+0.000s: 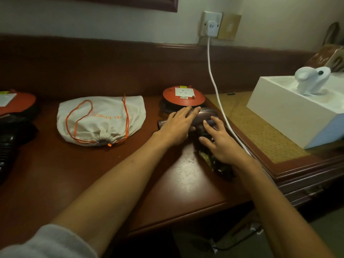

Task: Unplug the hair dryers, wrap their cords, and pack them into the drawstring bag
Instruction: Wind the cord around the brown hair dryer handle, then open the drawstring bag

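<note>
Item: dark purple hair dryer [203, 116], one plainly showing, lying just in front of the red extension reel [184, 95]. The left hand [175, 127] and right hand [221, 140] are resting flat-fingered on it, gripping nothing. Likely rigid, smooth, moderately heavy; the handle is looking safest for grasping. Drawstring bag [101, 120]: one, lying left of the reel, cinched. Reels: two.

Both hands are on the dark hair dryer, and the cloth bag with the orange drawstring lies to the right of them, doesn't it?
Not quite. The head view shows the bag lying to the left of the hands, not the right. The rest holds: the left hand and right hand are both on the dark hair dryer, and the bag has an orange drawstring.
</note>
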Tool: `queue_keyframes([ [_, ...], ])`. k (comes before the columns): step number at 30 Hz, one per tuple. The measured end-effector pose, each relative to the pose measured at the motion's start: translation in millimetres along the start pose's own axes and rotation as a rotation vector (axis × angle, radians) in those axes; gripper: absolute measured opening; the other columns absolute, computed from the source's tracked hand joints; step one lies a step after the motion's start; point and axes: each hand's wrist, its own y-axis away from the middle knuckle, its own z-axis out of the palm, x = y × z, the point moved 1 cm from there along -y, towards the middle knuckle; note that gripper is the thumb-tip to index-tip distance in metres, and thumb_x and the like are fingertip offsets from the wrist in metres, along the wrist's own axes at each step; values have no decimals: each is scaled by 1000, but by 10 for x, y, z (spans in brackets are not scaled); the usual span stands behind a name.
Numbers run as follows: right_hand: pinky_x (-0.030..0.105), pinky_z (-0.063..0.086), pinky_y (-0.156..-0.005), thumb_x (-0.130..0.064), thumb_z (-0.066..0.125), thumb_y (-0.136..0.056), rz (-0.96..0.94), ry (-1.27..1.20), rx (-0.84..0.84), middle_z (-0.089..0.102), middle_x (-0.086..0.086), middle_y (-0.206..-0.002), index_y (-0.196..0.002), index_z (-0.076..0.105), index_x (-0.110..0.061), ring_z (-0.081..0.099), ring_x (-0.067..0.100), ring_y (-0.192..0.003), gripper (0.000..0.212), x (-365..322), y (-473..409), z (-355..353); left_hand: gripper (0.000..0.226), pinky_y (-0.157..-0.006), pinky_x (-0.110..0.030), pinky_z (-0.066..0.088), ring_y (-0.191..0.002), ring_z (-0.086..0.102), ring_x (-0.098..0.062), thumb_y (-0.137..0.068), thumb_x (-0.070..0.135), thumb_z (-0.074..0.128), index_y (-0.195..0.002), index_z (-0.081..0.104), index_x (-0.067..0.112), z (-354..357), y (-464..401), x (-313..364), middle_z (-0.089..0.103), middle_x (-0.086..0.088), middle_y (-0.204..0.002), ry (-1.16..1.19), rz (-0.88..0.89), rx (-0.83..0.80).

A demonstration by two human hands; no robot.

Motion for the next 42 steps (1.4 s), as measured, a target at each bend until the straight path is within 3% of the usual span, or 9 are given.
queue_keyframes([
  [6,46,24,-120,-52,51,-99,57,172,-16,1,-2,-169,-160,22,-22,21,27,-151,74,-137,28,-115,84,-122,-51,21,-152,22,-29,-93,46,64,-159,17,29,-363,628,-263,24,-12,-165,-129,-88,123],
  [12,49,31,-113,-52,53,-97,-137,266,192,37,4,-153,-150,40,-23,34,26,-138,61,-865,152,108,40,-104,-47,40,-126,51,-30,-92,43,67,-126,66,21,-703,1637,-1154,60,-11,-136,-226,-313,282],
  [15,43,40,-110,-41,58,-98,-285,88,91,52,1,-139,-143,51,-21,44,21,-130,49,-1404,64,461,43,-99,-47,42,-115,54,-31,-92,44,66,-125,66,17,-690,1913,-1429,64,-10,-122,-175,-415,288],
  [20,33,47,-92,-34,61,-97,-336,-114,-35,65,4,-124,-131,61,-18,57,21,-115,38,-1968,-289,1106,38,-99,-35,43,-121,60,-30,-101,26,58,-135,60,11,-609,2022,-1571,66,-13,-130,178,-455,253],
  [24,38,48,-74,-42,63,-94,-350,-143,16,64,4,-99,-106,70,-17,57,22,-95,28,-2145,-590,1392,36,-94,-21,41,-118,61,-21,-96,14,65,-132,61,15,-635,2086,-1618,68,-6,-127,272,-424,277],
  [29,33,36,-64,-24,69,-94,-435,-224,44,50,-7,-72,-96,78,-7,44,8,-66,18,-2148,-825,1366,26,-83,-8,48,-97,66,-4,-83,14,76,-108,74,19,-689,1944,-1754,74,3,-107,374,-476,353],
  [32,33,43,-68,-22,68,-94,-428,-238,70,60,2,-84,-99,78,-11,52,13,-76,16,-2092,-888,1409,24,-82,-20,56,-90,69,-9,-78,11,77,-101,76,16,-678,1861,-1753,73,2,-100,369,-455,392],
  [37,38,41,-62,-26,64,-91,-384,-252,207,61,3,-78,-83,71,-10,52,17,-74,19,-2105,-968,1571,18,-71,-6,42,-80,63,-12,-72,6,76,-90,74,10,-634,1795,-1703,72,-1,-89,287,-448,497],
  [42,39,52,-65,-36,65,-92,-319,-192,339,49,0,-101,-104,72,-16,51,20,-97,25,-2098,-956,1558,29,-65,-12,48,-75,61,-8,-74,2,71,-96,66,20,-644,1804,-1727,65,5,-86,282,-419,527],
])
